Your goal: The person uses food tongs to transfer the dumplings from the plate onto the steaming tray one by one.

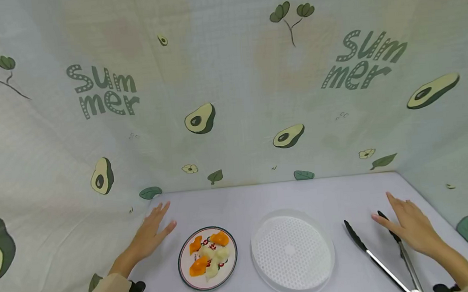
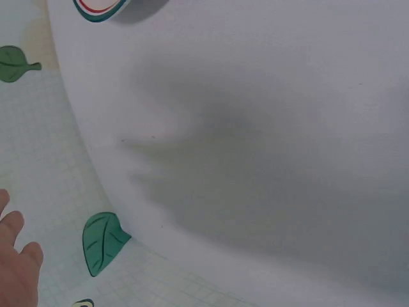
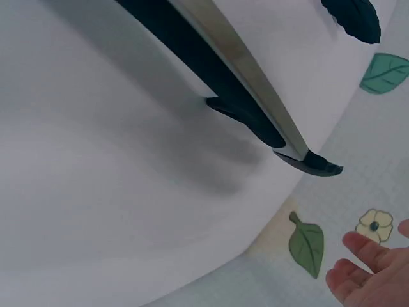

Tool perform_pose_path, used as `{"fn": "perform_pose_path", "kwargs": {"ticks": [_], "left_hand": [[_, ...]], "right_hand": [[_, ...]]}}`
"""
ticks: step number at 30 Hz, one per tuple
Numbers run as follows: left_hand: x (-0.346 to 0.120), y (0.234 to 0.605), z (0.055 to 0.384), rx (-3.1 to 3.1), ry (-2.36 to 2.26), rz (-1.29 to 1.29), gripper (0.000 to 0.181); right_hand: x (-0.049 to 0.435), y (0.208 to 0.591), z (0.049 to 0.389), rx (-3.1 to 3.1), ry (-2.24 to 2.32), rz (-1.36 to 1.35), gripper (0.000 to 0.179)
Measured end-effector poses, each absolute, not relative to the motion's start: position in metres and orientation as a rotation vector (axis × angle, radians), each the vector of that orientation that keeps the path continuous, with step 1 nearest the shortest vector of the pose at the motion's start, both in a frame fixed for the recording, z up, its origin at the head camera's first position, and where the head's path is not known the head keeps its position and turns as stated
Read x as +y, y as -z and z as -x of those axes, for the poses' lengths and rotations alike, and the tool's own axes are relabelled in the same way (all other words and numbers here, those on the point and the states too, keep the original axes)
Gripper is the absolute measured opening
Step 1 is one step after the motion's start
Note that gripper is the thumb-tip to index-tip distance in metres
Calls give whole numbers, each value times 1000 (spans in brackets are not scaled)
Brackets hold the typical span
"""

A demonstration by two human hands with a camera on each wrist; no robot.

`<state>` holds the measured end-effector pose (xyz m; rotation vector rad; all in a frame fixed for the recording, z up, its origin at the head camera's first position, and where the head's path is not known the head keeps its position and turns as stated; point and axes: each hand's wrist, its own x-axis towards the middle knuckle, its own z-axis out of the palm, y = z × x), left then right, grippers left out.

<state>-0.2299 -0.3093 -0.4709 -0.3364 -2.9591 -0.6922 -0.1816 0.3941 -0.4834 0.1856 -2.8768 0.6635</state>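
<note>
In the head view my left hand [image 1: 148, 235] hovers over the table's left side with its fingers spread, left of a plate [image 1: 191, 279] that bears several orange and pale yellow pieces. My right hand [image 1: 413, 226], fingers extended and holding nothing, is over the right side. Under and beside it lies a pair of metal tongs [image 1: 381, 264] with black tips, its arms spread apart. The right wrist view shows one tong arm [image 3: 243, 70] up close, with the fingers [image 3: 367, 249] at the lower right. Only part of the left hand [image 2: 19, 275] shows in its wrist view.
A round white perforated tray [image 1: 292, 288] with a low rim stands between the plate and the tongs. Behind the white table [image 1: 243, 205] hangs a cloth [image 1: 228, 73] printed with avocados and leaves, which also runs along both sides.
</note>
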Motion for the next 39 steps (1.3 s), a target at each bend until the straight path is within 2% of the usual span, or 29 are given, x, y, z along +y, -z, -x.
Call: {"fn": "perform_pose_path", "kwargs": {"ticks": [18,31,39], "left_hand": [[-308,510,200,-3061,1067,284,75],[-301,527,182,-3063,1246,135,82],[-297,534,179,-3045,1291,209,78]], "right_hand": [[395,517,148,-3002,-630,38,105],[384,540,135,-2975,-820,17,122],[378,548,126,-2927,-790,-4,132]]}}
